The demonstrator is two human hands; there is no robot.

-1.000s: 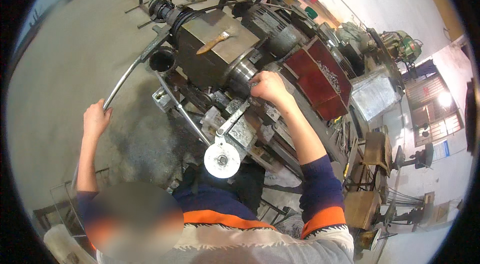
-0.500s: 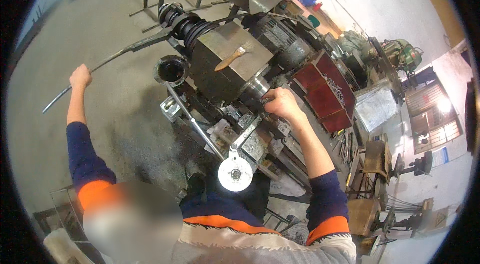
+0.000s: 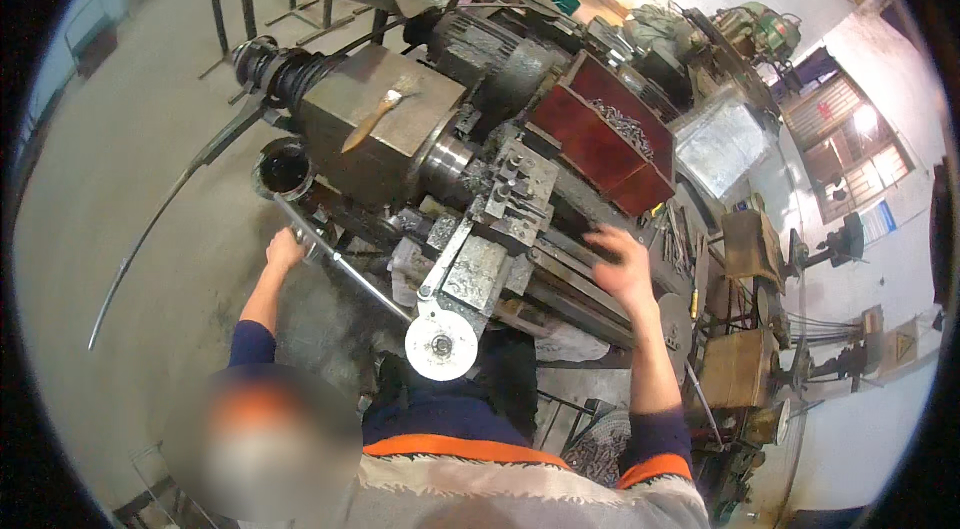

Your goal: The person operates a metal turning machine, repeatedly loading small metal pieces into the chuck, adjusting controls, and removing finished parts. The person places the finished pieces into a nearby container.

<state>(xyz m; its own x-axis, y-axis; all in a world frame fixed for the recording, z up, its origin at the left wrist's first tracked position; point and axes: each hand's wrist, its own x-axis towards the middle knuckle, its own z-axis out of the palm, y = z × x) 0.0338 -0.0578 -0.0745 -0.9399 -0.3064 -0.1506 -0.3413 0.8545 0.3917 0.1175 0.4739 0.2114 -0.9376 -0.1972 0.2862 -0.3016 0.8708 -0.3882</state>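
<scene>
My left hand (image 3: 286, 248) is low beside the lathe, below the round dark oil cup (image 3: 285, 169). Its fingers are curled in at a small metal box there; what they grip is mostly hidden. Over the lathe bed (image 3: 580, 284), my right hand (image 3: 622, 267) is raised with fingers apart and nothing in it. To the left of that hand stand the tool post (image 3: 515, 191) and the shiny spindle collar (image 3: 447, 161). A long bent lever (image 3: 165, 209) hangs free at the far left. A metal rod (image 3: 350, 271) slopes toward a white handwheel (image 3: 441, 344) near my lap.
A wooden-handled brush (image 3: 372, 121) lies on the headstock cover (image 3: 335, 109). Behind the bed sits a red bin (image 3: 600, 144) holding metal pieces. Loose tools lie at its right, near a silvery sheet-covered slab (image 3: 725, 144). Other machines line the right wall.
My left hand has let go of the long lever and come in beside the lathe. The lever's end hangs lower. My right hand has left the spindle collar and moved right, opening; the view has shifted.
</scene>
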